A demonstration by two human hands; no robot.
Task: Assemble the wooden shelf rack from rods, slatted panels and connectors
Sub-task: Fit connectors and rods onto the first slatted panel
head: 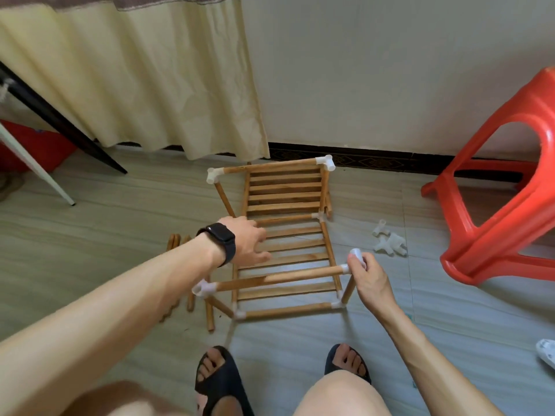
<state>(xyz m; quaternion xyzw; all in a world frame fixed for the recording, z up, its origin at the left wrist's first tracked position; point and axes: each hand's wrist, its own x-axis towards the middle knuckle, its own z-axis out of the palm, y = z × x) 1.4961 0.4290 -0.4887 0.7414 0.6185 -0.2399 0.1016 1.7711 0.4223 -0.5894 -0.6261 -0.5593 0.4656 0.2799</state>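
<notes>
**Rack half built on floor, both hands at the frame**

My left hand (249,241), black watch (219,240) on the wrist, is spread open over the slatted panel (285,253) in the middle of the rack (282,235). My right hand (365,273) pinches a white connector (356,254) at the near right corner, on the end of a rod (303,276). Spare connectors (389,241) lie loose on the tiles to the right, near the red stool (510,181). Loose rods (177,241) lie left of the frame. No containers in view; parts sit bare on the floor (105,223).
</notes>
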